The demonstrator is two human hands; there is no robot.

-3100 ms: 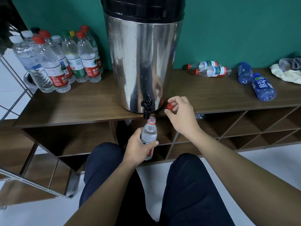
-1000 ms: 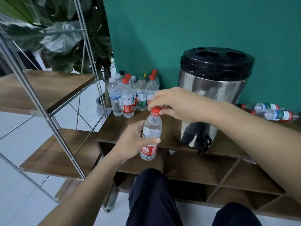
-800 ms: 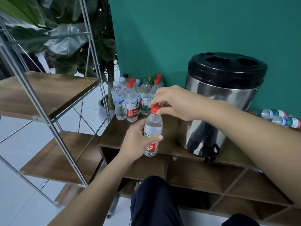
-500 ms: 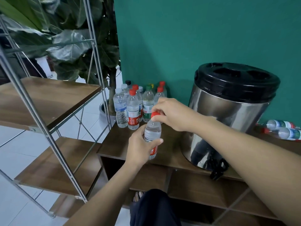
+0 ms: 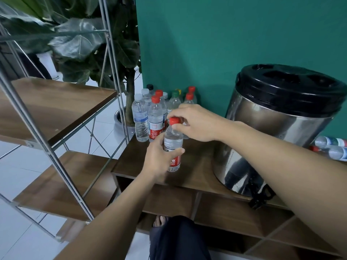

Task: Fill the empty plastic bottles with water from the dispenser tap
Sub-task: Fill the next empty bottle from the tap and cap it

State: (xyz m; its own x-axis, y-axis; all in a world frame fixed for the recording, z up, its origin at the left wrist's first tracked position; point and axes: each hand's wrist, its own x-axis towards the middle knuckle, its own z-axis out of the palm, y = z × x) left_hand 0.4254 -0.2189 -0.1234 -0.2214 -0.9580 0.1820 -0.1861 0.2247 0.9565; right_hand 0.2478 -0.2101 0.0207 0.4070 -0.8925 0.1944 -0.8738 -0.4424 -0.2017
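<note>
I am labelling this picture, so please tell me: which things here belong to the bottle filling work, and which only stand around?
Belongs to the job:
- bottle, gripped by the left hand
- red cap, pinched by the right hand
- dispenser and its tap
- upright bottles by the wall
- lying bottles at the right

Just around:
- plant
- metal shelf rack
- cabinet under everything

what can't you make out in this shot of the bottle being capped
Head view only:
- Whether the red cap is fully tight: the right hand pinches it and covers its far side.
- Label text on the held bottle: the left hand wraps it.
- Bottles in the back of the standing group: front ones hide them.
- Lying bottles: cut off by the right edge.
- Dispenser tap: the right forearm partly covers it.
</note>
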